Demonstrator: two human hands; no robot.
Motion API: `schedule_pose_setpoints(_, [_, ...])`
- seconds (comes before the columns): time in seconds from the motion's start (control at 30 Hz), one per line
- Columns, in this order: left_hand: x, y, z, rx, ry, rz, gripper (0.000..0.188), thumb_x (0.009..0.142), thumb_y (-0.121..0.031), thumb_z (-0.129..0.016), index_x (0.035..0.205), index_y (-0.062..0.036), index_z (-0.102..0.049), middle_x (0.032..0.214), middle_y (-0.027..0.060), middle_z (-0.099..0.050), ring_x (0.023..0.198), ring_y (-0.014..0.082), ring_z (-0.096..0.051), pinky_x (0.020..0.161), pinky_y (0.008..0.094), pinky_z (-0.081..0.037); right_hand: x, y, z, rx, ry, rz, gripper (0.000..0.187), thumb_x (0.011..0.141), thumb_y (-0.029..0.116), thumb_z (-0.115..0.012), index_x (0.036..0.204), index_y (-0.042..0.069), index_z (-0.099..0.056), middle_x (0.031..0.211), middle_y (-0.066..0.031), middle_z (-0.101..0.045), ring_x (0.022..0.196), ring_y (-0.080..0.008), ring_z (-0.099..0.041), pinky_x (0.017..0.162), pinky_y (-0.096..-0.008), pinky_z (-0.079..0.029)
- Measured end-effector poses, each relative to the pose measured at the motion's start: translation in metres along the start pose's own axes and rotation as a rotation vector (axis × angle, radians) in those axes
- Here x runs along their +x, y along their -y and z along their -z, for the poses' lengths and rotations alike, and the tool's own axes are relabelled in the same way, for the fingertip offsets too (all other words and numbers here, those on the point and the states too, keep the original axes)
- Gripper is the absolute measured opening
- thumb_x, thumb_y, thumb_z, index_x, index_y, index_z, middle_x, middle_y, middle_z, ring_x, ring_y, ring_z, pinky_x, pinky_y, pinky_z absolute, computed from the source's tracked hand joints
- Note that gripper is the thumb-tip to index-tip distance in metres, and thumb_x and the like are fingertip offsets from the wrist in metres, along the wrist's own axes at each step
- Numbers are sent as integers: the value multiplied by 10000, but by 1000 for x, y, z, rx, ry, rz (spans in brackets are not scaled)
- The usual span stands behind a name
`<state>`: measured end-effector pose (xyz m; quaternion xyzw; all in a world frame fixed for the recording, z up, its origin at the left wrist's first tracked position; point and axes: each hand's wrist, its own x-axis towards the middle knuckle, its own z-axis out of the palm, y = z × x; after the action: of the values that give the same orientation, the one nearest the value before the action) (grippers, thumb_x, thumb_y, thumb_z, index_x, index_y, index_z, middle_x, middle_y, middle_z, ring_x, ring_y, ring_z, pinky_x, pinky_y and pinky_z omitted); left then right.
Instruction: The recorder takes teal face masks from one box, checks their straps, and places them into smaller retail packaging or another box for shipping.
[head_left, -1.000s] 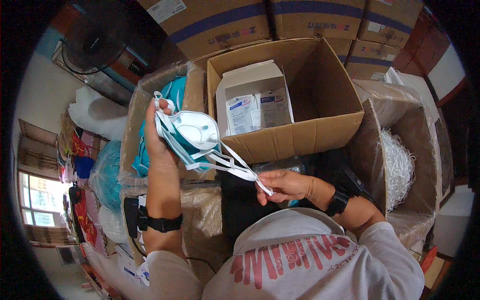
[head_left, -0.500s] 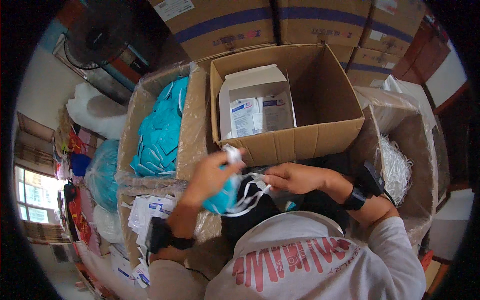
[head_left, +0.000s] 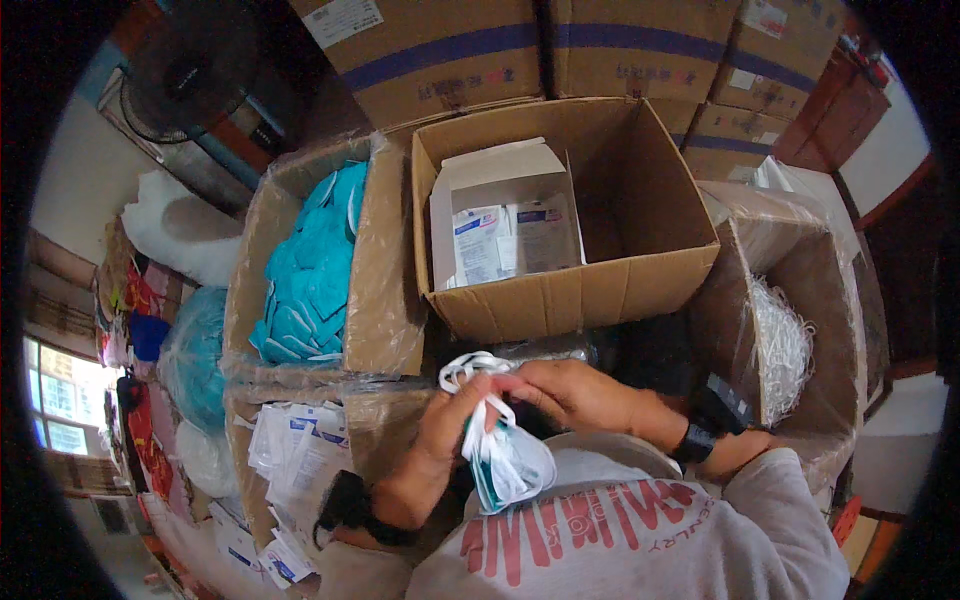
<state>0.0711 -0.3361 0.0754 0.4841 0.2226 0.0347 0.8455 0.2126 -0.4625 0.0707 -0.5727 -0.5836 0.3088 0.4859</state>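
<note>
A teal and white folded face mask [head_left: 512,468] hangs over my shirt front, its teal side partly hidden behind white. My left hand [head_left: 452,418] is closed on it at the upper end, with white elastic straps [head_left: 478,366] looping out above the fingers. Pressed against the left fingertips, my right hand [head_left: 562,392] is closed too, pinching at the straps; its fingertips are partly hidden.
Ahead, an open carton [head_left: 570,300] holds a white box [head_left: 500,160] with printed packets. Teal mask pieces [head_left: 310,275] fill a plastic-lined carton on the left, above another with white packets [head_left: 300,440]. White elastic straps [head_left: 782,350] lie in a carton at right.
Both hands have come together and lower, nearer my body. The mask has swung from below the left hand to its right, and its white side shows more.
</note>
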Motion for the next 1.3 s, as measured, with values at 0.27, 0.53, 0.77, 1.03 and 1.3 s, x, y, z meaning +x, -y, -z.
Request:
schedule_pose_setpoints(0.27, [-18, 25, 17, 374, 378, 44, 357, 914, -288, -414, 722, -27, -564, 625, 31, -543, 595, 120, -533, 558, 261, -434, -29, 19, 36, -77, 527, -175, 254, 920, 247, -398, 852, 13, -467, 731, -188, -507, 704, -359, -526, 623, -403, -407])
schedule_pose_setpoints(0.53, [-28, 31, -25, 683, 828, -54, 343, 885, -274, -492, 684, 0, -539, 586, 107, -483, 550, 215, -485, 531, 341, -376, -77, 49, 96, 267, 933, -368, 320, 949, 274, -312, 872, -1, -455, 782, -160, -514, 728, -274, -507, 693, -371, -402])
schedule_pose_setpoints(0.77, [-26, 37, -15, 658, 884, -116, 200, 838, -152, -500, 696, -19, -545, 639, 124, -515, 606, 267, -511, 593, 375, -400, -137, 18, 142, 78, 761, -325, 330, 944, 301, -347, 901, 4, -483, 762, -88, -525, 703, -198, -501, 686, -309, -406])
schedule_pose_setpoints(1.03, [37, -1, -3, 1271, 278, 185, 442, 705, -432, -639, 981, -89, -599, 892, 98, -636, 842, 295, -598, 757, 354, -458, -121, -54, 86, 900, -85, -920, 187, 915, 191, -409, 905, 40, -519, 740, -34, -537, 636, -124, -508, 602, -245, -434])
schedule_pose_setpoints(1.3, [72, -13, 9, 1332, 115, -24, 430, 742, -451, -601, 969, -86, -605, 862, 92, -643, 812, 285, -609, 707, 352, -460, -80, -168, -13, 744, -318, -1127, 377, 902, 298, -452, 1144, 13, -497, 1047, -91, -541, 970, -179, -500, 879, -296, -391])
